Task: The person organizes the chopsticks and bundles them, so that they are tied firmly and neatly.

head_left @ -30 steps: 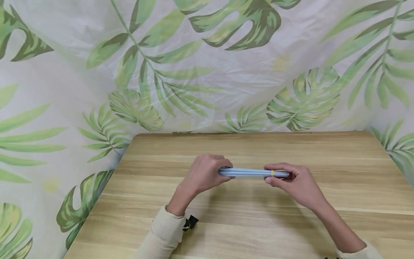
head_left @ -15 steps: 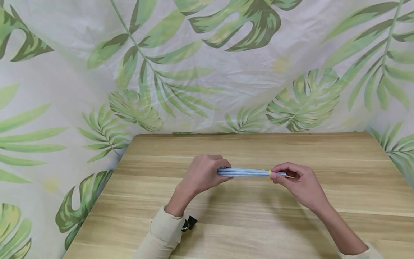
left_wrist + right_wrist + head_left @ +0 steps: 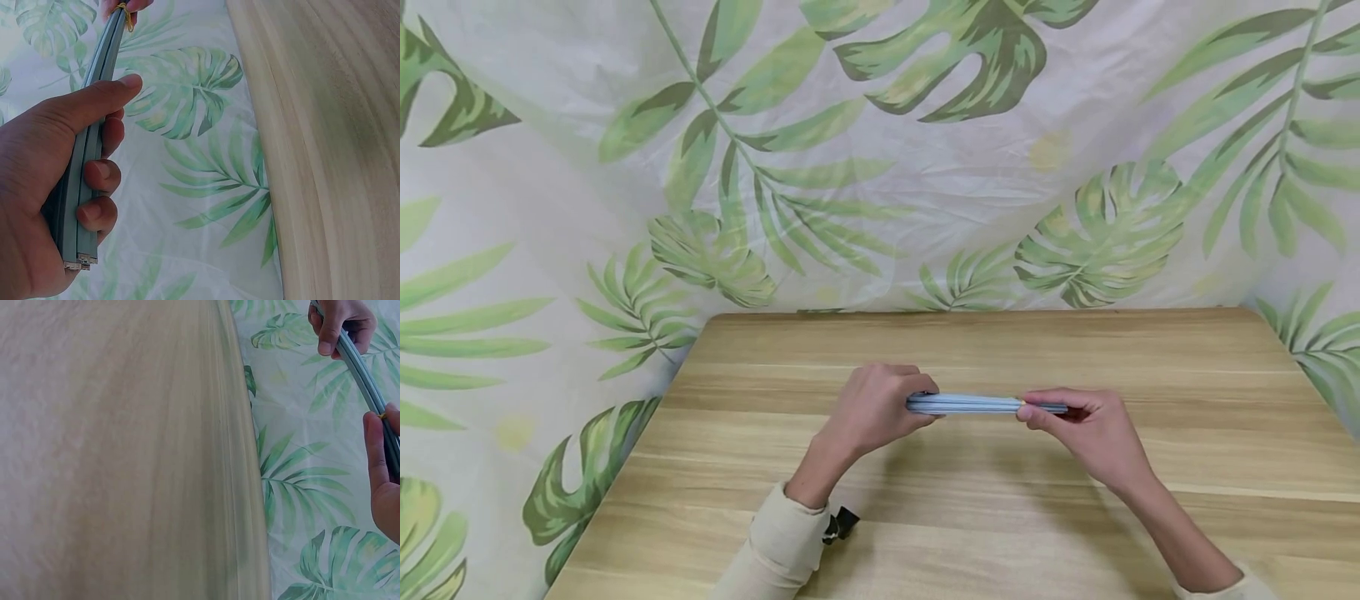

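Level above the table, a slim bundle of long light blue strips point(image 3: 973, 404) spans the space between my two hands. My left hand point(image 3: 876, 410) grips its left end; in the left wrist view the fingers point(image 3: 100, 175) curl round the strips and their cut ends poke out below the palm. A thin yellow rubber band point(image 3: 382, 416) loops round the bundle near its right end. There my right hand point(image 3: 1093, 429) pinches with thumb and forefinger, right at the band, and the strip ends reach in toward the palm.
Beneath the hands lies a wood-grain table point(image 3: 970, 525). A curtain with green leaf print point(image 3: 955, 183) hangs behind and beside it. A small black clip-like piece point(image 3: 841, 523) shows at the left sleeve cuff point(image 3: 790, 529).
The right thumb and forefinger have shifted along the bundle, and the yellow band has slid slightly left with them. The left hand keeps its grip in nearly the same place.
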The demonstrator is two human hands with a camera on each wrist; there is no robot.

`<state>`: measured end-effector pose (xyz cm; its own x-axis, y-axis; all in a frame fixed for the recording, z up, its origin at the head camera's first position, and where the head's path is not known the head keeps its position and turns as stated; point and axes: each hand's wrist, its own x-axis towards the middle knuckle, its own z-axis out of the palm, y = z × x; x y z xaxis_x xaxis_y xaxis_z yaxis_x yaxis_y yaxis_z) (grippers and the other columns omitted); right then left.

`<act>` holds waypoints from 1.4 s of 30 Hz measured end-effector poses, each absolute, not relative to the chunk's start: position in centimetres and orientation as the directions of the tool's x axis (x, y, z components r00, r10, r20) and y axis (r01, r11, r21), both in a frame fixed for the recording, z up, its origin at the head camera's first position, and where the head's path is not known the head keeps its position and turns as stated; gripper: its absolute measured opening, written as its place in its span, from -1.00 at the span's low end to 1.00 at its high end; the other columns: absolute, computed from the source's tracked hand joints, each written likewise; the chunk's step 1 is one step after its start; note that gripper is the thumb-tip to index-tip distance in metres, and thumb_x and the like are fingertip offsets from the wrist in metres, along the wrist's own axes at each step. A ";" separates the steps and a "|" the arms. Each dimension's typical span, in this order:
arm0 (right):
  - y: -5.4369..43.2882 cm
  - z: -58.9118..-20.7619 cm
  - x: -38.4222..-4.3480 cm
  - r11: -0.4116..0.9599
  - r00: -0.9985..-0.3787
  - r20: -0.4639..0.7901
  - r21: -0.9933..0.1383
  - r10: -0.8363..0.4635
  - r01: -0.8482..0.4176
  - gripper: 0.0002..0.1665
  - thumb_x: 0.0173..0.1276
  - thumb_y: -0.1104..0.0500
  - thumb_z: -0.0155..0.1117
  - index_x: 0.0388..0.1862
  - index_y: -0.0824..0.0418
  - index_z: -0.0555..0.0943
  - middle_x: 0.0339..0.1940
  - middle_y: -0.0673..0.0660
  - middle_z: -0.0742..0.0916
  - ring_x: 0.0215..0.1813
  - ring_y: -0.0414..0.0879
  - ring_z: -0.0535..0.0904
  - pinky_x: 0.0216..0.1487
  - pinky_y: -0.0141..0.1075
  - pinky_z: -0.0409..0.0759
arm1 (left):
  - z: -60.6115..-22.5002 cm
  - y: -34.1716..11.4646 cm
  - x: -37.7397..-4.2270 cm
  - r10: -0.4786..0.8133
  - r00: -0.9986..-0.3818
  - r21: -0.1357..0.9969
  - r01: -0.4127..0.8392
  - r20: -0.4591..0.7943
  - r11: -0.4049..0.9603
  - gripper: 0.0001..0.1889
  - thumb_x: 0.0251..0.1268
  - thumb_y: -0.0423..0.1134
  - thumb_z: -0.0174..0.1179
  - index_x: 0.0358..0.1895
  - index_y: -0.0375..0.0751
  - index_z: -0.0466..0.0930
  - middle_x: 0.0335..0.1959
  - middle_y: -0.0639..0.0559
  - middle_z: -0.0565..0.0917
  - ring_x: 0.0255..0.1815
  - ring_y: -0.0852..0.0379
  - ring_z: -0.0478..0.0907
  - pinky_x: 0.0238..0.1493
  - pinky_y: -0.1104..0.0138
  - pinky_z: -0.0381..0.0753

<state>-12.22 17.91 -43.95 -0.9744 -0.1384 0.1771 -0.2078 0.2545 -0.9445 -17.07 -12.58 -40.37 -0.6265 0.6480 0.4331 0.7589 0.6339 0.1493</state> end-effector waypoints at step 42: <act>18.0 -43.5 -12.0 0.246 -0.968 0.159 -0.947 -0.195 -0.205 -0.77 0.45 0.18 0.51 0.02 0.24 0.81 -0.16 -0.04 0.87 -0.19 -0.15 0.84 -0.20 -0.29 0.77 | -39.9 -11.9 -16.3 0.641 -0.631 0.124 0.748 0.436 0.652 -0.81 0.13 -0.07 0.66 -0.30 0.05 0.82 -0.43 0.26 0.77 -0.56 0.39 0.53 -0.48 0.50 0.47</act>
<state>-12.01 17.96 -43.53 -0.9679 -0.1947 0.1589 -0.2050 0.2460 -0.9473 -16.29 -11.91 -39.95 -0.6311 0.6412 0.4365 0.7480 0.6520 0.1238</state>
